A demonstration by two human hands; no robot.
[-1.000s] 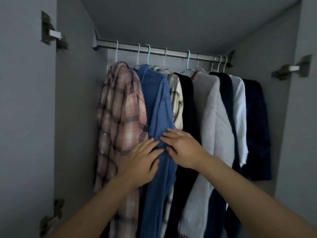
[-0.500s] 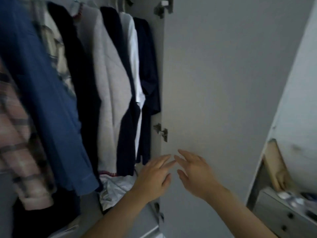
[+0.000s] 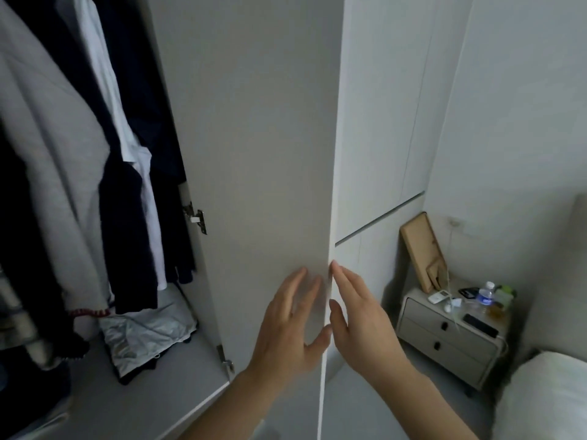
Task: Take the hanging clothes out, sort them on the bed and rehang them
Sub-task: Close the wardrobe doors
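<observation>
The fingers of the left hand point(image 3: 287, 331) are straight and spread, released, grasping nothing, lying against or just in front of the inner face of the open wardrobe door point(image 3: 266, 154) low in the centre of the frame; whether they press it I cannot tell. The right hand point(image 3: 359, 325) sits just on the other side of the door's free edge, its fingers likewise straight and loose, holding nothing, their tips close to that edge. Both bare forearms run down to the bottom of the frame. Left of the door, in the upper left and middle left of the frame, the hanging clothes point(image 3: 63, 138) remain inside the wardrobe: a light grey garment point(image 3: 47, 122), a dark navy garment point(image 3: 124, 236), a white shirt point(image 3: 104, 77) and another dark piece behind it at the far side. Under them, on the wardrobe floor point(image 3: 133, 404), lies a crumpled pale fabric bundle point(image 3: 146, 335). A metal hinge point(image 3: 195, 215) shows on the door's inner side. In the lower right stands a pale nightstand point(image 3: 444, 338) with two drawers, carrying a water bottle point(image 3: 485, 296) and small items, with a brown board point(image 3: 422, 249) leaning against the wall behind it. The white corner of the bed point(image 3: 549, 398) fills the bottom right.
</observation>
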